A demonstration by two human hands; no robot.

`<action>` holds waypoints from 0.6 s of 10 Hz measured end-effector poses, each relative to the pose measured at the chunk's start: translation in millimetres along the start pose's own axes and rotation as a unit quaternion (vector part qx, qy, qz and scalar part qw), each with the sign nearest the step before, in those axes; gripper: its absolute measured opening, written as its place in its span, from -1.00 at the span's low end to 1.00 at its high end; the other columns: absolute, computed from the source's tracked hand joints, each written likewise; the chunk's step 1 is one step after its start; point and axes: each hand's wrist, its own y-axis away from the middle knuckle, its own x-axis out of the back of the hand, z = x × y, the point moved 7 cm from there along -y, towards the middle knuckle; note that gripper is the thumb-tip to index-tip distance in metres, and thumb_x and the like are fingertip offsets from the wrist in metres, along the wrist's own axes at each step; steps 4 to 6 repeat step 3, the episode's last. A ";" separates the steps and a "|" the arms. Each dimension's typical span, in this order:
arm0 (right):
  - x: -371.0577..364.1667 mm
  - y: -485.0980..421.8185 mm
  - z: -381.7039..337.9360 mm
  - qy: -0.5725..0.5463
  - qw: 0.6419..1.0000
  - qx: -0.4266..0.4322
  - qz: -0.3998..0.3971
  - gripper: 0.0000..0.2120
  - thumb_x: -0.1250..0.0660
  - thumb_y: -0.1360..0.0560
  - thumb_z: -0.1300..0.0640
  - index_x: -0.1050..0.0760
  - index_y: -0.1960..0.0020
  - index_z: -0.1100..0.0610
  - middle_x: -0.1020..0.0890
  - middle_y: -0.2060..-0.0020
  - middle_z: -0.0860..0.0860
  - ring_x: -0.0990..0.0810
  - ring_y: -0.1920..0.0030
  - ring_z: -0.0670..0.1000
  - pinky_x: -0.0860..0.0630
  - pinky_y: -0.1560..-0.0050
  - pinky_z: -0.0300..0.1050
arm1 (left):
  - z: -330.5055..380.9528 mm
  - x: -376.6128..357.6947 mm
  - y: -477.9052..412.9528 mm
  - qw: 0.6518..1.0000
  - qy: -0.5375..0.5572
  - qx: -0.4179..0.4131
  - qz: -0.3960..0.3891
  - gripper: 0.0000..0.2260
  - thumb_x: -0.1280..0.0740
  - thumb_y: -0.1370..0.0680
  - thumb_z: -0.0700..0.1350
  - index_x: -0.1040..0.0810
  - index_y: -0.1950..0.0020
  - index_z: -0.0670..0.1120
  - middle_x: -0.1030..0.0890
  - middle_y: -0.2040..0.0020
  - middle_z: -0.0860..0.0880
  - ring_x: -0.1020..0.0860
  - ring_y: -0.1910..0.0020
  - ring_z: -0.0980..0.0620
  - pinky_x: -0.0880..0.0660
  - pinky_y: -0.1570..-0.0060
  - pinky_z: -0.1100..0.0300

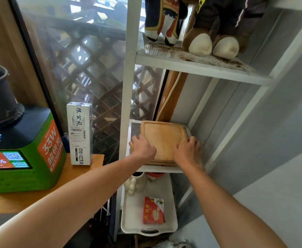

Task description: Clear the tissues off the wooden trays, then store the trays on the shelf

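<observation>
1. While both arms reach far forward, the tall white shelf (128, 86) fills the 12 to 3 o'clock side of the view. Its wire middle level holds the wooden trays (162, 138), lying flat in a stack near the front edge.
2. At 9 o'clock, the desk (85, 169) carries a big green box (21, 154) and a thin white box (79, 133) standing up.
3. Two soft toys (209, 33) sit on the top level at 1 o'clock. A white bin (128, 212) sits below at 6 o'clock.
4. No tissues show on the top tray, so I think only the last push is left.
5. What could go wrong: the stack sits near the front edge. If it is let go too soon, it could tip off into the bin. A crooked push could jam a corner on the shelf post.
6. The left hand (142, 147) curls its fingers over the stack's left front corner, gripping it.
7. The right hand (187, 149) lies palm down, fingers bent over the right edge, holding it too.
</observation>
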 end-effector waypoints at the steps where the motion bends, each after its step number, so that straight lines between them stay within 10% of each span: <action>1: 15.6 23.3 -32.6 0.026 0.997 0.053 0.052 -0.70 -0.20 -0.54 -0.07 -0.51 -0.08 0.13 -0.49 -0.20 0.15 -0.42 -0.19 0.19 -0.41 -0.17 0.13 | 0.1 2.4 20.5 0.996 -0.069 -0.049 -0.007 -0.47 -0.31 -0.55 -0.14 -0.22 -0.48 -0.18 -0.21 -0.46 -0.21 -0.20 -0.43 -0.20 -0.28 -0.39 -0.07; 3: 23.8 79.9 -93.5 -0.092 0.991 0.092 0.012 -0.85 -0.18 -0.58 0.00 -0.43 0.09 0.05 -0.46 0.23 -0.03 -0.52 0.22 0.05 -0.41 0.32 -0.07 | -12.3 29.9 65.0 0.936 -0.219 -0.257 -0.097 -0.85 -0.18 -0.58 -0.14 -0.51 -0.04 -0.13 -0.61 -0.09 -0.15 -0.57 -0.01 -0.13 -0.54 -0.01 0.04; 6: 23.8 79.9 -93.5 -0.092 0.991 0.092 0.012 -0.85 -0.18 -0.58 0.00 -0.43 0.09 0.05 -0.46 0.23 -0.03 -0.52 0.22 0.05 -0.41 0.32 -0.07 | -12.3 29.9 65.0 0.936 -0.219 -0.257 -0.097 -0.85 -0.18 -0.58 -0.14 -0.51 -0.04 -0.13 -0.61 -0.09 -0.15 -0.57 -0.01 -0.13 -0.54 -0.01 0.04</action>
